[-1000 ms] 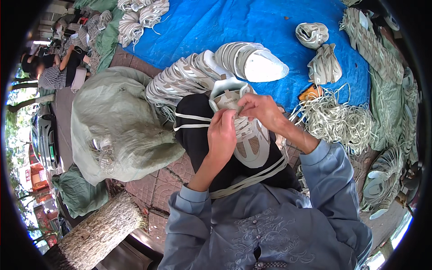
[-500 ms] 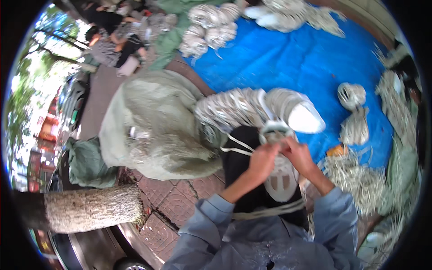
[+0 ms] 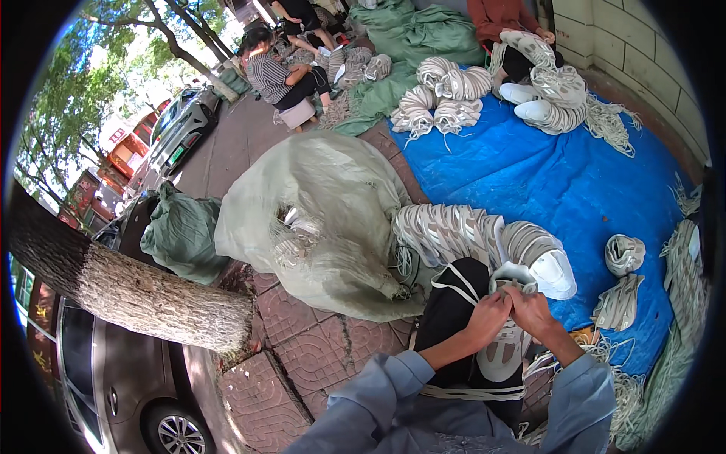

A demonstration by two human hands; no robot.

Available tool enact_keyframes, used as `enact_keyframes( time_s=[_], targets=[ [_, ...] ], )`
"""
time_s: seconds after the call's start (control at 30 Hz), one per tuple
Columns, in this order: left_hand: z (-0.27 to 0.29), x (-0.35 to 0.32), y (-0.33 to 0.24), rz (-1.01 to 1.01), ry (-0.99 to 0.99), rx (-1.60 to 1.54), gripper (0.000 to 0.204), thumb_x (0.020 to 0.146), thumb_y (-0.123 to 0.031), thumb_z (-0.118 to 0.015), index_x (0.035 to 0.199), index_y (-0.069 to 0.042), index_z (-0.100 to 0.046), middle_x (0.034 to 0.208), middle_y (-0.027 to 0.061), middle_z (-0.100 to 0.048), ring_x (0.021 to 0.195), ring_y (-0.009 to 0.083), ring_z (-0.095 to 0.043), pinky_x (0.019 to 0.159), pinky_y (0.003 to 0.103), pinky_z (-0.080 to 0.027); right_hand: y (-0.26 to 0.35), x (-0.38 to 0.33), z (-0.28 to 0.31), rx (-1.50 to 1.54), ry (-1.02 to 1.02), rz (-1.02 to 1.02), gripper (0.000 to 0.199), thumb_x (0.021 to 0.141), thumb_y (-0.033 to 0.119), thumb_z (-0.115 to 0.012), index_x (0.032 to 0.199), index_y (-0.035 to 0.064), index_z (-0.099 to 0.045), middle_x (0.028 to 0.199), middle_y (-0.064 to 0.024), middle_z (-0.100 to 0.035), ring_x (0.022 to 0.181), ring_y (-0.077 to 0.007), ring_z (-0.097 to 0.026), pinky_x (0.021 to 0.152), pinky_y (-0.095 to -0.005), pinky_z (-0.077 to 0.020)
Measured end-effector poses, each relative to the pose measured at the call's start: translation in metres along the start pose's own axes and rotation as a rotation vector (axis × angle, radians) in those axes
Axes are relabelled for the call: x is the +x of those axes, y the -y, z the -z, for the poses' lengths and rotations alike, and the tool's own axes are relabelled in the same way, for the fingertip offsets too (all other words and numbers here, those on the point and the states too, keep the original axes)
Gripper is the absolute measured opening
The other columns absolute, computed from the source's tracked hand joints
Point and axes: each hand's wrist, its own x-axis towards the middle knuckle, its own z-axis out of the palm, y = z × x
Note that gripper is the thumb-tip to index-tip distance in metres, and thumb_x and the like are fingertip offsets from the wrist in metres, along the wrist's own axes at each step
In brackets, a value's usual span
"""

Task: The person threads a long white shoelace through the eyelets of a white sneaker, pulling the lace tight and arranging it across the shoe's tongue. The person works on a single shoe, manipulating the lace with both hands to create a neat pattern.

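Note:
A white and grey shoe upper point(image 3: 501, 360) lies across my dark-trousered lap, its toe toward me and its collar pointing away. My left hand point(image 3: 486, 321) and my right hand point(image 3: 534, 312) meet at its throat, just below the collar opening. Fingers of both hands are closed in a pinch on the shoe there; any lace between them is too small to make out. White laces point(image 3: 455, 283) hang over my left knee, and a pale band point(image 3: 473, 393) crosses my lap. Beyond the knees lies a long row of nested shoe uppers point(image 3: 442, 233), ending in a white toe.
A blue tarp point(image 3: 522, 181) carries bundled uppers point(image 3: 454, 83) at its far edge and loose bundles point(image 3: 625, 254) at right. Loose laces point(image 3: 624, 401) pile at my right. A big pale sack point(image 3: 318, 204), tree trunk point(image 3: 159, 295) and parked car point(image 3: 128, 378) stand left. Other people sit farther off.
The whole view has shifted, so the scene sits lower and farther right, with more of the far side showing; the picture is sharper. Both hands stay at the shoe's throat.

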Motion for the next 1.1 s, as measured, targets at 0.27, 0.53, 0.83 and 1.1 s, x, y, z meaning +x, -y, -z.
enact_keyframes(
  time_s=[0.27,0.53,0.83,1.1],
  targets=[
    [0.003,0.003,-0.008,-0.095,-0.012,0.167,0.025,0.063,-0.01,-0.054,0.085,-0.001,-0.057,0.082,0.0085,-0.053,0.082,0.0192,-0.051,0.066,0.031,-0.041,-0.002,0.008,0.014,-0.08,0.242,0.049,0.037,0.062,0.006,-0.059,0.097,0.0078,-0.047,0.066,-0.0101,-0.061,0.057,-0.0262,-0.061,0.054,-0.0386,-0.0472],
    [-0.001,0.013,-0.005,-0.139,0.077,0.279,0.018,0.061,-0.011,-0.054,0.076,-0.003,-0.059,0.078,0.0064,-0.052,0.084,0.0199,-0.048,0.067,0.028,-0.044,0.003,-0.004,0.006,-0.12,0.051,-0.003,0.037,0.06,0.007,-0.057,0.096,0.0059,-0.051,0.063,-0.0104,-0.06,0.054,-0.0232,-0.06,0.049,-0.0329,-0.0479],
    [0.0,0.016,0.0,-0.084,0.189,0.233,0.015,0.06,-0.009,-0.056,0.073,-0.001,-0.061,0.078,0.009,-0.056,0.083,0.0212,-0.051,0.062,0.028,-0.048,-0.004,0.006,0.006,-0.003,0.127,0.001,0.048,0.061,0.009,-0.061,0.107,0.011,-0.05,0.068,-0.0123,-0.061,0.058,-0.0279,-0.061,0.054,-0.0392,-0.0494],
    [0.002,0.03,0.01,-0.386,0.27,0.16,0.013,0.058,-0.007,-0.056,0.065,0.003,-0.06,0.068,0.0133,-0.057,0.07,0.0242,-0.054,0.051,0.03,-0.048,-0.011,0.018,0.017,0.043,0.243,-0.028,0.038,0.066,0.011,-0.059,0.103,0.0123,-0.052,0.066,-0.013,-0.061,0.06,-0.0287,-0.061,0.055,-0.0399,-0.0492]
  ],
)
